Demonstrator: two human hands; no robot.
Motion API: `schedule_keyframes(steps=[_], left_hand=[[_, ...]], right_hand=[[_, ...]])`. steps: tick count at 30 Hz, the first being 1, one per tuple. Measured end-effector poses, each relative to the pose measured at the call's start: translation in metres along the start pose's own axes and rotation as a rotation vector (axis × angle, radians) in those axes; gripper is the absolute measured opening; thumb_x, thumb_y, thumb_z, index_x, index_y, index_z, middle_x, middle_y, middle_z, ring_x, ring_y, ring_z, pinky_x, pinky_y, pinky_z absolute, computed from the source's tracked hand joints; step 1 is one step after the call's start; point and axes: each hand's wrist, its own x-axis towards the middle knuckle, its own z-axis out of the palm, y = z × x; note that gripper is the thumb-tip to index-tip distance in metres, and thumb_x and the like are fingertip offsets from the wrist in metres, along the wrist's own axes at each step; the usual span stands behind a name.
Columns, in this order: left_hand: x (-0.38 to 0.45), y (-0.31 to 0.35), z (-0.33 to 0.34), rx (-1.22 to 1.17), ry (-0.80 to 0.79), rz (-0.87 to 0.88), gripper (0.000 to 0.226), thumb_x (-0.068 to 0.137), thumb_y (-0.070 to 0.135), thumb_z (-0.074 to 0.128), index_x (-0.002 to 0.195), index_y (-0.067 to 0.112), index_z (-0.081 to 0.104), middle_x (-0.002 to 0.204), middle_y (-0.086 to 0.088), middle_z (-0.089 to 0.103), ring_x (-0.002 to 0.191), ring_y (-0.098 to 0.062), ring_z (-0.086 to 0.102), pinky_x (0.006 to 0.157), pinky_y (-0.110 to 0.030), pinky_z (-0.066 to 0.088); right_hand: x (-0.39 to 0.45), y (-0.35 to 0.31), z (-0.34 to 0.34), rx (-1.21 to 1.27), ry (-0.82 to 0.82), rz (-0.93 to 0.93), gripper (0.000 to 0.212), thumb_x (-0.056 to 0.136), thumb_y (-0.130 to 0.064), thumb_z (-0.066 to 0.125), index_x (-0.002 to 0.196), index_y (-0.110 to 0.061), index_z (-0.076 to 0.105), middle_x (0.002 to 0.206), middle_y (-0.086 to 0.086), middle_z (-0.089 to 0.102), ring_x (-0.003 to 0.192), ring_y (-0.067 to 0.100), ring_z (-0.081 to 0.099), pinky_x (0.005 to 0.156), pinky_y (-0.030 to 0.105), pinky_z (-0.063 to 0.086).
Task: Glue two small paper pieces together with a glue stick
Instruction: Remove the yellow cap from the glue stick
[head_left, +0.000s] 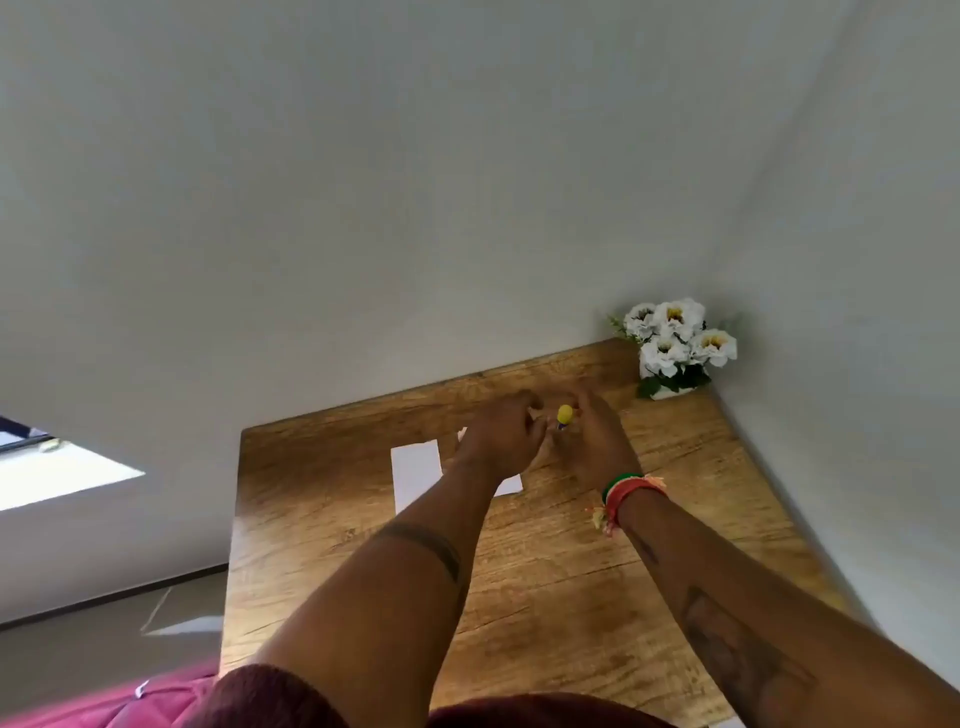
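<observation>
- Two white paper pieces on the wooden table (545, 582): left paper piece (415, 470) lying flat and fully in view, second paper piece (509, 486) just right of it, mostly hidden under the left forearm, only a corner and an upper edge showing.
- Further left, off the table, a bright window opening (57, 473) low on the pale wall.
- Left hand (504, 431) raised over the second paper piece, fingers curled in toward the glue stick; whether touching the stick or its cap, cannot tell through the blur.
- Between the two hands, glue stick (564, 415), yellow top showing with a dark band below, roughly upright above the table's far middle.
- Right hand (592, 441) cupped closely about the glue stick from the right, fingers wrapped near its body, seemingly gripping it; exact contact blurred.
- Red and green wristbands (631, 491) with frayed threads on the right wrist.
- Far right corner of the table, against the wall: white flowers (675, 338) with green leaves in a small white pot.
</observation>
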Motion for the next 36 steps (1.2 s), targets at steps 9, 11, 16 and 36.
schedule_keyframes(steps=[9, 11, 16, 36], left_hand=[[-0.006, -0.023, -0.024, -0.197, 0.057, -0.057, 0.024, 0.092, 0.047, 0.070, 0.106, 0.027, 0.071, 0.096, 0.011, 0.071, 0.087, -0.006, 0.063, 0.068, -0.023, 0.045], [-0.013, -0.029, -0.034, -0.289, 0.080, -0.158, 0.025, 0.090, 0.050, 0.072, 0.101, 0.028, 0.072, 0.091, 0.013, 0.073, 0.084, -0.003, 0.066, 0.068, -0.020, 0.048], [-0.039, -0.035, -0.050, -0.565, 0.144, -0.291, 0.022, 0.089, 0.043, 0.077, 0.094, 0.022, 0.072, 0.084, 0.008, 0.076, 0.074, -0.008, 0.073, 0.069, -0.028, 0.055], [-0.109, -0.086, -0.086, -0.373, 0.419, -0.471, 0.021, 0.091, 0.042, 0.074, 0.099, 0.022, 0.073, 0.085, 0.009, 0.074, 0.078, -0.009, 0.069, 0.067, -0.026, 0.053]], right_hand=[[0.006, -0.025, 0.028, 0.079, -0.012, -0.150, 0.025, 0.102, -0.028, 0.053, 0.117, -0.017, 0.070, 0.108, 0.006, 0.062, 0.096, 0.018, 0.059, 0.076, 0.026, 0.042], [0.003, -0.034, 0.034, 0.100, -0.063, -0.183, 0.029, 0.104, -0.033, 0.049, 0.119, -0.018, 0.068, 0.104, 0.003, 0.060, 0.095, 0.013, 0.054, 0.073, 0.023, 0.038], [-0.013, -0.063, 0.048, 0.191, -0.102, -0.219, 0.025, 0.105, -0.027, 0.045, 0.116, -0.014, 0.064, 0.105, 0.001, 0.061, 0.093, 0.015, 0.056, 0.075, 0.027, 0.042], [-0.054, -0.092, 0.067, 0.248, -0.213, -0.188, 0.059, 0.098, -0.008, 0.049, 0.152, -0.025, 0.034, 0.121, -0.001, 0.067, 0.105, 0.018, 0.065, 0.078, 0.017, 0.046]])
